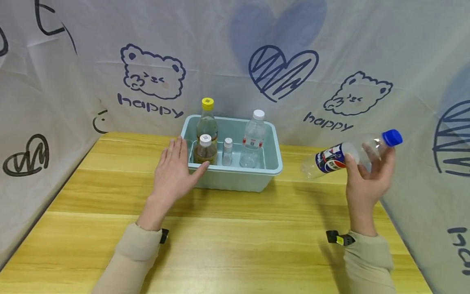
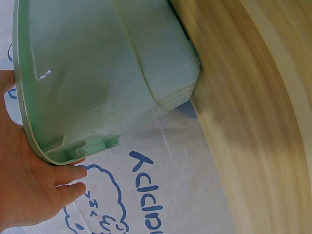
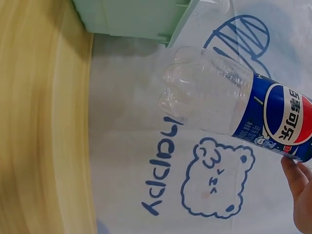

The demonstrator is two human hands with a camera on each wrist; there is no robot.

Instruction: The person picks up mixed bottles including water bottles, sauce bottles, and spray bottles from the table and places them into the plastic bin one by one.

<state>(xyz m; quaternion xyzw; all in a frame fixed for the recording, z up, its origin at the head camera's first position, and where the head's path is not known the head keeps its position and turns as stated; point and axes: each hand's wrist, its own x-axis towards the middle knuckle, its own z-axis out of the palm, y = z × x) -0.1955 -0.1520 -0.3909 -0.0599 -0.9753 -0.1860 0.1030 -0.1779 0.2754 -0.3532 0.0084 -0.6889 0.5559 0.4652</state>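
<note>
A light blue-green plastic bin (image 1: 235, 179) stands on the table against the back sheet. My left hand (image 1: 172, 175) rests on its front left corner, fingers extended along the left side and thumb along the front rim; the left wrist view shows the palm against the rim. To the right of the bin, my right hand (image 1: 369, 179) holds a clear Pepsi bottle (image 1: 332, 158) in the air. This bottle has a blue cap (image 1: 392, 138) and looks empty. It is tilted, its base pointing left toward the bin and its cap to the upper right.
Inside the bin stand a yellow-capped bottle (image 1: 207, 122), a white-capped bottle with brown contents (image 1: 205, 153), a small white-capped bottle (image 1: 227, 153) and a clear bottle (image 1: 253, 132). A wooden table (image 1: 249, 245) lies below. Printed white sheets (image 1: 220, 61) hang around it.
</note>
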